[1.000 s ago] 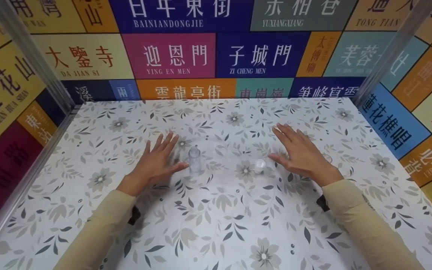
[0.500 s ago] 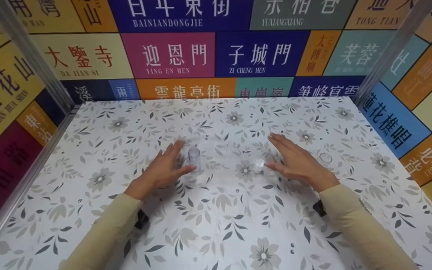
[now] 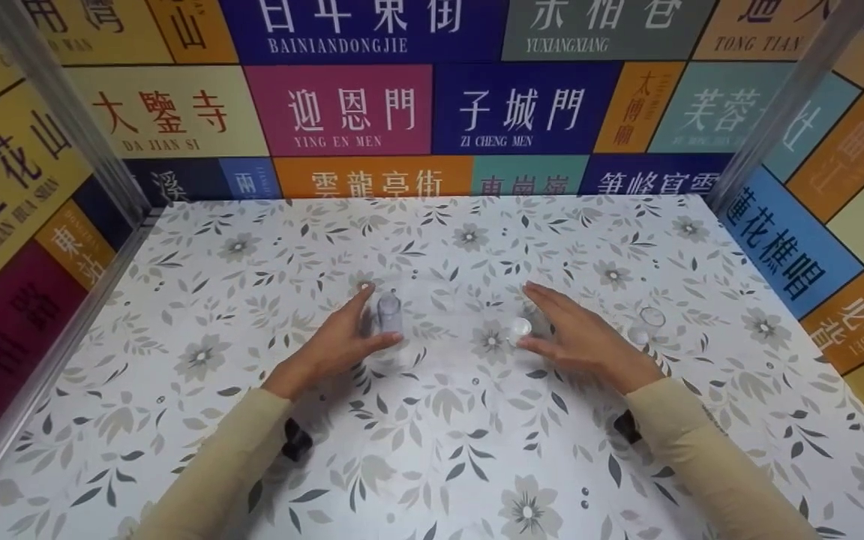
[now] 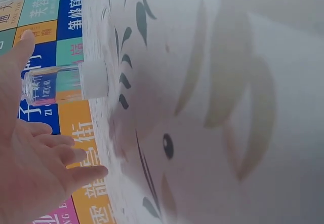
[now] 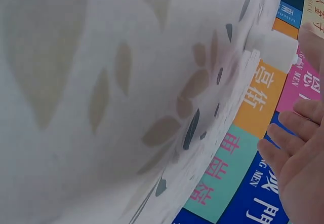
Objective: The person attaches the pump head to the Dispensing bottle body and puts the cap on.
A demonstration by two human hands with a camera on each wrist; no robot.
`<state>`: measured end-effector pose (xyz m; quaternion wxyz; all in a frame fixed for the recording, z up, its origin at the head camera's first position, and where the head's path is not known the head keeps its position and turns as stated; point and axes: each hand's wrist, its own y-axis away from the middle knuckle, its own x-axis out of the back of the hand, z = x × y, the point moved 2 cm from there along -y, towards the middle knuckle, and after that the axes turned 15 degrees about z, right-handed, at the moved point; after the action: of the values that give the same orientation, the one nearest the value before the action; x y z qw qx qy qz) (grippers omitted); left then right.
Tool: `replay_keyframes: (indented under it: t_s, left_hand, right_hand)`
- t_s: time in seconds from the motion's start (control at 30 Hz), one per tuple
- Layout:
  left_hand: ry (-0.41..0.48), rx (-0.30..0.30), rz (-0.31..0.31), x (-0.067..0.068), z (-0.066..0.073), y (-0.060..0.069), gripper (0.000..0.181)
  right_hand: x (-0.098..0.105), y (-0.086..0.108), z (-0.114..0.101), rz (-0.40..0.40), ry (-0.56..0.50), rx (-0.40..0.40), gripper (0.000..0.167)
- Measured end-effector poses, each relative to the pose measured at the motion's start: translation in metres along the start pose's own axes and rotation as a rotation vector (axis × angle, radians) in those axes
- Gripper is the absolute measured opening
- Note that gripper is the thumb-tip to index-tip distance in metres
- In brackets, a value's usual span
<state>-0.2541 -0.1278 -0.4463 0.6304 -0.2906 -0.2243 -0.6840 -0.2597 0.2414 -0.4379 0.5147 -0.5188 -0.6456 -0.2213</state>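
On the flowered table, a small clear bottle-shaped container [image 3: 389, 311] stands upright; in the left wrist view a white band [image 4: 94, 79] rings its lower end. My left hand [image 3: 333, 341] is spread around it from the left, thumb in front and fingers behind, and whether they touch it I cannot tell. A short white cylinder [image 3: 520, 330], with a small nub on top in the right wrist view, stands to the right. Beside that cylinder is my right hand [image 3: 586, 334], its thumb near the front and fingers extended behind. No grip shows in either hand.
Right of the right hand lies a clear round piece [image 3: 652, 318], with a pale disc-like part [image 3: 639, 334] next to it. Panels with printed characters [image 3: 338, 111] wall the back and sides, and clear posts [image 3: 777, 112] rise at the back corners.
Both hands have come inward and lower, the left closer around the clear container, the right closer to the white cylinder. The clear round piece behind the right wrist is now fully uncovered.
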Motion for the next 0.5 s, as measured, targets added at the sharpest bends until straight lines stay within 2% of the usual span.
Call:
replay_keyframes:
  t_s: [0.13, 0.27, 0.5]
  left_hand:
    - [0.051, 0.006, 0.021, -0.003, 0.001, -0.001, 0.101]
    - [0.092, -0.006, 0.048, -0.006, 0.001, -0.002, 0.099]
    - [0.191, -0.017, 0.114, -0.016, 0.002, -0.004, 0.089]
  right_hand:
    - [-0.003, -0.001, -0.002, -0.015, -0.051, -0.047, 0.089]
    - [-0.005, -0.001, -0.005, -0.04, -0.14, -0.137, 0.088]
    - [-0.013, -0.001, -0.006, -0.064, -0.307, -0.234, 0.087]
